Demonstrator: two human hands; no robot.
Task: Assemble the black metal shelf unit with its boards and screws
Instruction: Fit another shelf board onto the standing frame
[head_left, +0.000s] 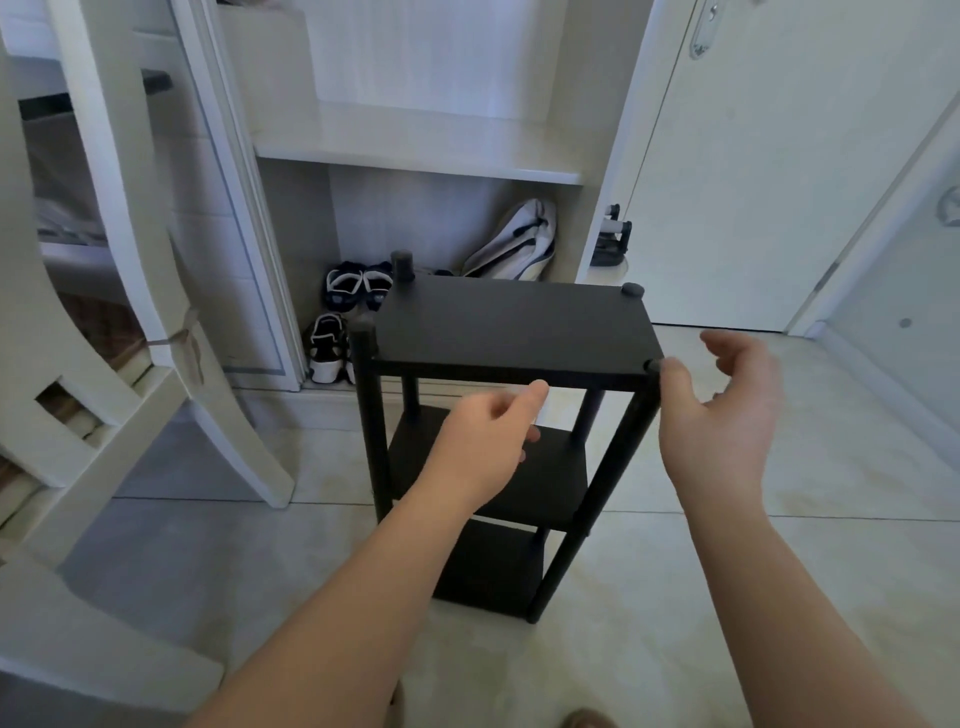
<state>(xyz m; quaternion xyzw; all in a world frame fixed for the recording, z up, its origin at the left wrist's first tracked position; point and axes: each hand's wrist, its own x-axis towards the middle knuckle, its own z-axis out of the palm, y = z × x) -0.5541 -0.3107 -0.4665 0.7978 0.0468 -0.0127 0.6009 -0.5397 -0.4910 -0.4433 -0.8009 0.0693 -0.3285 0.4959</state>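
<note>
shelf unit (514, 327) stands upright ahead, long axis vertical; left hand (483, 441) and right hand (722, 415) released, right hand at front-right post (618, 457).

Your left hand (483, 441) and right hand (722, 415) are bare, and both forearms (337, 597) are uncovered as far as the bottom edge of the view. Near that edge a small brown rounded shape (587, 719) shows; whether it is your footwear is not clear.
</note>
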